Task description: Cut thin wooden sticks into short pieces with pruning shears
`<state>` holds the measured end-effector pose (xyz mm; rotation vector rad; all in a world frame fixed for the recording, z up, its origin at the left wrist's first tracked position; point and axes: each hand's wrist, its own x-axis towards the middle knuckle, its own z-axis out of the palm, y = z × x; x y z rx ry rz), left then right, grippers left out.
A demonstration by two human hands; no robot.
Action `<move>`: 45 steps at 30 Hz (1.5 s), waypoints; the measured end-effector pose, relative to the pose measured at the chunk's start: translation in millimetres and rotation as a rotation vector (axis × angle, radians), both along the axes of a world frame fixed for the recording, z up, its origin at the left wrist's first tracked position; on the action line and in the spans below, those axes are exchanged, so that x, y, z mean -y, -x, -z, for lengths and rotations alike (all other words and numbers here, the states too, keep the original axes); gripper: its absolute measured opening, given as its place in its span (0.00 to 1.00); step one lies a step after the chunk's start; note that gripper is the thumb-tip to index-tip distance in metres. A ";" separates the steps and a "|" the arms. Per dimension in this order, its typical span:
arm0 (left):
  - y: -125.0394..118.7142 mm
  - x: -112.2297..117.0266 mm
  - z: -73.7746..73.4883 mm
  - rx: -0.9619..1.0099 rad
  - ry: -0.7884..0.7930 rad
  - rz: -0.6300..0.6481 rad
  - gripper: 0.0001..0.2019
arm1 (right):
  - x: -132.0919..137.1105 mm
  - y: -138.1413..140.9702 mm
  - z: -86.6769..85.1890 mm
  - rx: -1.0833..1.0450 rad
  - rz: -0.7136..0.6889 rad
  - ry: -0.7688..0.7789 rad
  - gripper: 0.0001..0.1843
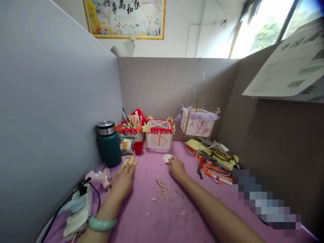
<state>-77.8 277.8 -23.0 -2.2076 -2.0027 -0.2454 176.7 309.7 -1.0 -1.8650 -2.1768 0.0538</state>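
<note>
My right hand (178, 168) is closed on a crumpled white tissue (167, 158) at the purple tabletop (141, 216). To its lower left lie small wood chips and crumbs (162, 189). My left hand (123, 181), with a pale green bangle on the wrist, lies palm down over a bundle of thin wooden sticks (129, 161). Its fingers look stretched out along the sticks, whose far ends show past the fingertips; the palm side is hidden.
A green bottle (109, 145), a pink glue gun (100, 177) and a power strip (78, 212) stand left. Behind are a stick-filled box (134, 126), a red cup (138, 148) and decorated lanterns (159, 135), (198, 122). Craft materials (215, 158) pile up right. Partition walls enclose the desk.
</note>
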 end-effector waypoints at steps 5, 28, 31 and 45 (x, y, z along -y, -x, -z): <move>1.0 -2.0 3.4 -0.006 0.007 -0.010 0.24 | 1.1 25.4 8.9 -0.012 -0.209 -0.035 0.13; -3.0 34.4 -59.6 0.155 -0.088 0.085 0.22 | 59.7 6.4 9.8 -0.043 -0.235 -0.044 0.12; 8.4 92.9 -99.4 0.391 -0.148 0.287 0.23 | 73.3 -6.8 8.5 -0.029 -0.135 -0.043 0.16; 99.0 321.8 25.9 1.110 0.924 -0.096 0.16 | 98.8 -39.1 11.7 0.163 0.022 -0.038 0.17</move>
